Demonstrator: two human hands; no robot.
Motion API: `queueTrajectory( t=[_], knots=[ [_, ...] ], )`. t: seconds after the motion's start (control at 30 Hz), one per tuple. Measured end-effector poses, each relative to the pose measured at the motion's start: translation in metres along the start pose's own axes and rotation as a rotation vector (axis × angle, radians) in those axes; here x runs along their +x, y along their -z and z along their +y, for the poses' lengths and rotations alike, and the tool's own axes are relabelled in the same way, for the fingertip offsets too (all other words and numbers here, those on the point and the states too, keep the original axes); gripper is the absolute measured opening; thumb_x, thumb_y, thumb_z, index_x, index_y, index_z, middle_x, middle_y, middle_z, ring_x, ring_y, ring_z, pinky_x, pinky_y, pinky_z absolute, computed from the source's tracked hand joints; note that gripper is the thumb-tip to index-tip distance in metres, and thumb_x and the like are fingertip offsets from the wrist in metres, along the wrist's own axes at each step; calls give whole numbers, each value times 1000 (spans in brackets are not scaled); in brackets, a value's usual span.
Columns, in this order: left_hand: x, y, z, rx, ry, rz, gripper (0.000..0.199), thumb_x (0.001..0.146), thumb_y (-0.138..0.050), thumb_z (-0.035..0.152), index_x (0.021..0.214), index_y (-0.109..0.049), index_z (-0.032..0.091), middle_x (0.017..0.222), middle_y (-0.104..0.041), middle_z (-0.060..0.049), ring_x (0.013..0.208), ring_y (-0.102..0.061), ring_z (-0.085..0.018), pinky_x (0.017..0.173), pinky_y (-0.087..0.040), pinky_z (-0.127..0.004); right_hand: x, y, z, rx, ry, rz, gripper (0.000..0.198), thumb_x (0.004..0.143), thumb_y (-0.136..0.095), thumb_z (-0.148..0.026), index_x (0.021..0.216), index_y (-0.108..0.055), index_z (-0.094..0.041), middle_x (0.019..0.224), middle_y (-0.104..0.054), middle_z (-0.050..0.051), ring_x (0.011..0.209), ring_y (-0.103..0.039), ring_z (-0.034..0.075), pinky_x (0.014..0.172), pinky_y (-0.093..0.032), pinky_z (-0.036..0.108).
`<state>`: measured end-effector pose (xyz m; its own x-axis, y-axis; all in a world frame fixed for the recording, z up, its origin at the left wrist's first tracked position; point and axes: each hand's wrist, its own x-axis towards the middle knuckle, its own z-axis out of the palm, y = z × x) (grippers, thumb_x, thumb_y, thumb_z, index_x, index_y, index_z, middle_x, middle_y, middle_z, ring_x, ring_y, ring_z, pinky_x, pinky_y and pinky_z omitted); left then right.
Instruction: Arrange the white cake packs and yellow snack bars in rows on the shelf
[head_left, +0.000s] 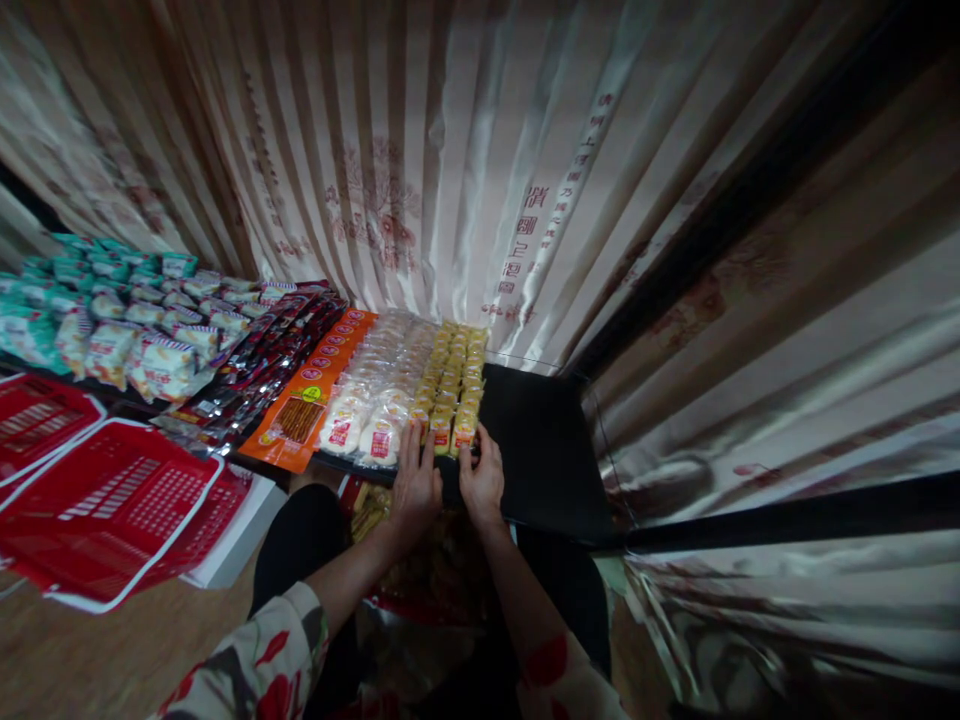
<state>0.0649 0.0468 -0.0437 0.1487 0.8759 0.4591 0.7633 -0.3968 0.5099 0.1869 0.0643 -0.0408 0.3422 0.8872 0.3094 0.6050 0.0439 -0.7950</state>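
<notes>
Small yellow snack packets (450, 385) stand in tight rows on the black shelf (544, 450). At the front of these rows, my left hand (417, 485) has its fingers stretched forward, touching the left front packets. My right hand (482, 480) rests against the right front corner of the same group, fingers extended, thumb at the front edge. Neither hand visibly grips a packet. Just left of them lie rows of clear-wrapped white snacks (381, 425), then a flat orange packet (300, 405). Below my hands, between my knees, more yellow packets (369, 510) show in a dim container.
Dark red packets (259, 365), white packets (161, 365) and green packets (34, 335) continue along the shelf leftward. Red baskets (127, 505) with white handles stand at the lower left beside a white box (236, 535). A pleated curtain (450, 160) hangs behind; a dark bar (720, 220) crosses at right.
</notes>
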Motion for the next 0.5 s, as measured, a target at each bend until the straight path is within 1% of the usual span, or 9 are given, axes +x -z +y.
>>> queueTrajectory(
  t=[0.13,0.3,0.5],
  knots=[
    [3,-2,-2,33,-39,-9,62,77,-39,7,138,-25,10,148,-19,-15,138,-4,-28,109,-22,-52,-2,-3,3,-50,-3,-5,46,85,-36,-36,122,-49,-14,117,-52,15,101,-52,22,74,-51,33],
    [4,-2,-1,63,-48,-16,63,75,-41,6,137,-27,9,148,-20,-14,138,-4,-28,109,-23,-51,-3,-4,4,-57,9,-8,46,85,-36,-35,123,-48,-13,117,-52,15,102,-52,21,74,-51,30],
    [6,2,-1,55,-53,-32,62,75,-42,7,136,-30,6,147,-22,-16,138,-6,-27,110,-22,-49,-2,-9,9,-110,46,18,44,85,-35,-35,122,-48,-14,115,-53,14,105,-49,23,79,-49,34]
  ],
)
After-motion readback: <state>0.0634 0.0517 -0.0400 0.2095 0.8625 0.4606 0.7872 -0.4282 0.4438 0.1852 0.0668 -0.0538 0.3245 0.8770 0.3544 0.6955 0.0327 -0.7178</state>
